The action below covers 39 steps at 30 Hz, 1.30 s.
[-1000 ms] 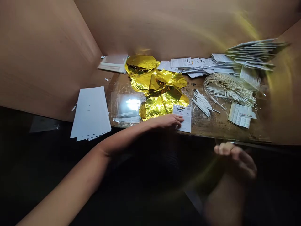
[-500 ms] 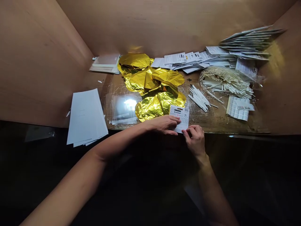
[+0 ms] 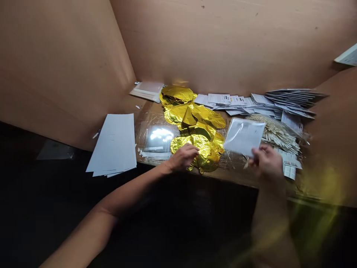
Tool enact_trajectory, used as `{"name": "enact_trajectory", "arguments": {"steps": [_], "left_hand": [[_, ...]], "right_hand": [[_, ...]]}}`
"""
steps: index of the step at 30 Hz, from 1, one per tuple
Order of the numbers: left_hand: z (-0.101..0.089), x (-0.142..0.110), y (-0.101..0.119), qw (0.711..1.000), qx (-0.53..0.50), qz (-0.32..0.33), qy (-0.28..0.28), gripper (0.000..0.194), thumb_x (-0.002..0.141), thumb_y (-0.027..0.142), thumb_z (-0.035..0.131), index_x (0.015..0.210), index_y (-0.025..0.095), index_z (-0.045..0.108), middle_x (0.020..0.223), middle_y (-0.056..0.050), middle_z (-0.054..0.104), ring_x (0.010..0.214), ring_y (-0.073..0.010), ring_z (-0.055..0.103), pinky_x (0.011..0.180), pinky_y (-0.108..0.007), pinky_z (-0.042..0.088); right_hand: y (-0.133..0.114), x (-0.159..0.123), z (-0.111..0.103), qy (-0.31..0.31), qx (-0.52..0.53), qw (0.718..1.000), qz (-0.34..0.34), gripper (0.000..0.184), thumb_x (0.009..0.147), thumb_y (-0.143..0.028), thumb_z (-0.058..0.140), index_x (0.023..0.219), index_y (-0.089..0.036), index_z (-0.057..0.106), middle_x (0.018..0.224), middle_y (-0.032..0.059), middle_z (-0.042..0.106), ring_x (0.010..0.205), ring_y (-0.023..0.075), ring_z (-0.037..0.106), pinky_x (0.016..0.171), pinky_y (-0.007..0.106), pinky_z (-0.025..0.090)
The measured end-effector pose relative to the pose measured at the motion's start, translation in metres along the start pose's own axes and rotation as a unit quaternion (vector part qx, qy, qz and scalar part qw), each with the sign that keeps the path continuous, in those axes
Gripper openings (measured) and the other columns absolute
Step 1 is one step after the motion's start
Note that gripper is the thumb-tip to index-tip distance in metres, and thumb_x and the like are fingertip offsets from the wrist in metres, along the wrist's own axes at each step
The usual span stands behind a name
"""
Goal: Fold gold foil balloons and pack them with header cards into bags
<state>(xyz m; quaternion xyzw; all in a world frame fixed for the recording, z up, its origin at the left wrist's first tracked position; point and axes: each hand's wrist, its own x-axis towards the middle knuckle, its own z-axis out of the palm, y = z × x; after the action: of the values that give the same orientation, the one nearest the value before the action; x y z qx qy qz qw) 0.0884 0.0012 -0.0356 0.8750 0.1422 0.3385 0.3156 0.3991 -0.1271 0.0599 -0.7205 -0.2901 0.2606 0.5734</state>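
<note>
Right hand (image 3: 267, 162): pinching the near corner of one white packet (image 3: 245, 136), which we see raised above the bench (image 3: 234, 175), apart from the stacks. Left hand (image 3: 182, 158): fingers narrowly curled over the gold foil pieces (image 3: 206, 147); any grip, we cannot tell. Done, as we judge: printed packets (image 3: 220, 99), many, laid along the back and fanned at right. Remaining loose: the foil, several; clear sleeves (image 3: 158, 147), some; white sheets (image 3: 114, 145), one stack; white sticks (image 3: 283, 137), one bagful.
</note>
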Motion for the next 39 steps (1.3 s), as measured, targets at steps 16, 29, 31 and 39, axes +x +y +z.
{"name": "enact_trajectory", "arguments": {"steps": [16,29,31,39], "left_hand": [[-0.041,0.006,-0.032,0.973,0.114,-0.003,-0.199,0.031,0.097,0.043,0.07,0.077,0.02,0.075,0.083,-0.006,0.069,0.077,-0.0184,0.061,0.068,-0.03,0.038],[-0.026,0.109,-0.073,0.893,-0.167,-0.418,0.022,0.043,0.068,0.032,0.089,0.049,0.019,0.052,0.047,0.005,0.043,0.05,-0.0116,0.041,0.056,-0.027,0.03],[-0.023,0.112,-0.075,0.886,-0.207,-0.415,0.028,0.047,0.067,0.036,0.09,0.05,0.019,0.049,0.047,0.005,0.041,0.048,-0.0098,0.037,0.053,-0.026,0.028],[-0.02,0.116,-0.065,0.9,-0.228,-0.353,0.119,0.052,0.065,0.056,0.091,0.071,0.017,0.057,0.067,0.002,0.057,0.059,-0.0099,0.048,0.059,-0.024,0.038]], "right_hand": [[0.025,0.02,0.1,-0.164,-0.441,0.873,-0.13,0.052,0.098,-0.063,0.057,0.08,-0.018,0.076,0.075,0.0105,0.076,0.067,0.0235,0.066,0.06,0.032,0.038],[0.038,0.064,0.146,-0.153,-0.375,0.913,-0.044,0.054,0.085,-0.064,0.067,0.052,-0.025,0.048,0.048,0.001,0.049,0.052,0.0176,0.047,0.054,0.03,0.03],[0.038,0.074,0.149,-0.151,-0.336,0.928,-0.047,0.052,0.086,-0.061,0.064,0.052,-0.025,0.048,0.048,-0.0004,0.046,0.05,0.0156,0.043,0.052,0.029,0.029],[0.028,0.093,0.156,-0.156,-0.182,0.969,-0.057,0.055,0.078,-0.074,0.065,0.06,-0.023,0.06,0.05,0.0025,0.054,0.051,0.0188,0.052,0.049,0.029,0.039]]}}
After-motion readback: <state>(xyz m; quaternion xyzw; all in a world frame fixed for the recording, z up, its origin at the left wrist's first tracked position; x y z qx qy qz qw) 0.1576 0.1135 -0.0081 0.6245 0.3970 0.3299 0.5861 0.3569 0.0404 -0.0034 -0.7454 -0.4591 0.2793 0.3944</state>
